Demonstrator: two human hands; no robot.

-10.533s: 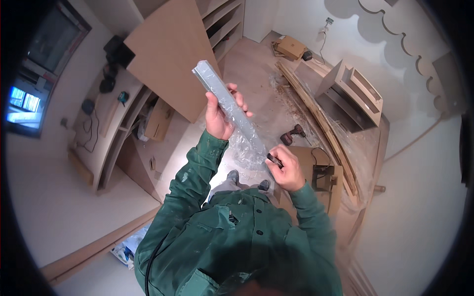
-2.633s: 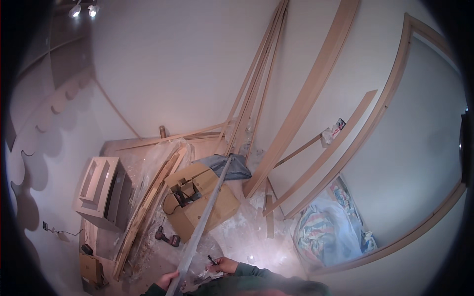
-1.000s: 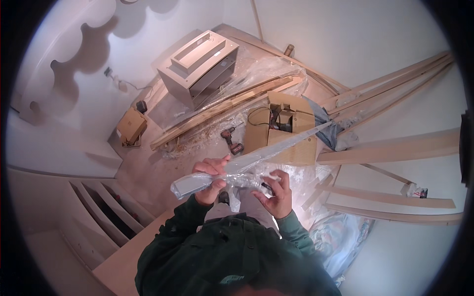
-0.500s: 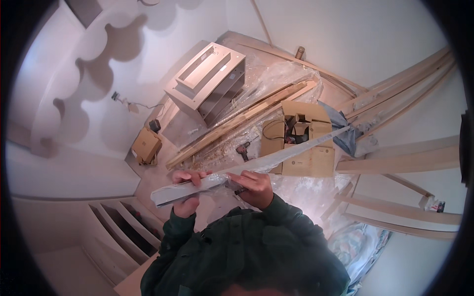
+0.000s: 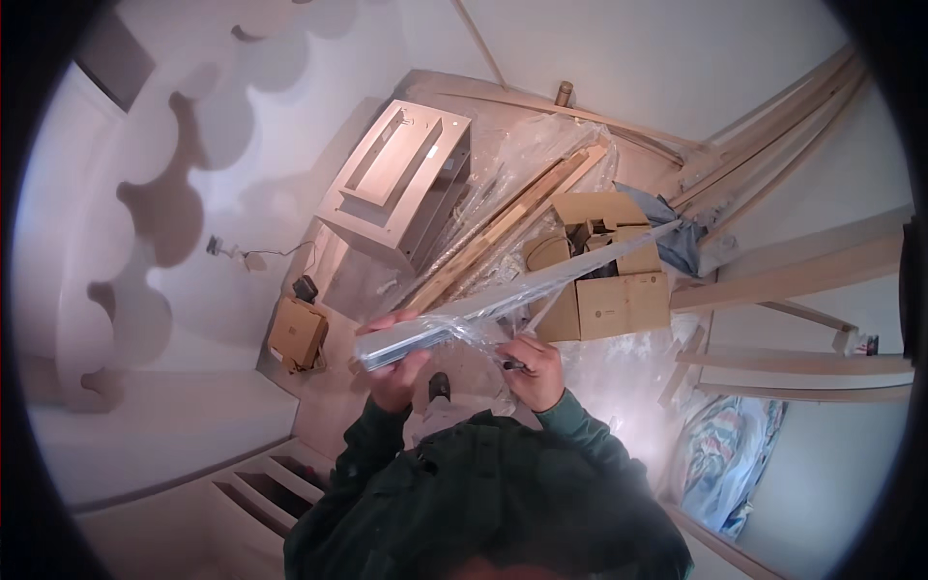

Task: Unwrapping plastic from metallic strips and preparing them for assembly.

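Floor: cabinet at eleven o'clock. We list left hand, fingers closed around wrapped bar, seemingly for support; right hand, fingers curled on black tool.

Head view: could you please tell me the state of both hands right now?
Left hand: closed around a long plastic-wrapped strip.
Right hand: closed on a small dark tool.

no readable text, tiny mark on cardboard box

bar: long, silver-grey, slanting, near end leftmost | plastic film: clear, crinkled, partly loose | tool: small, black, near film
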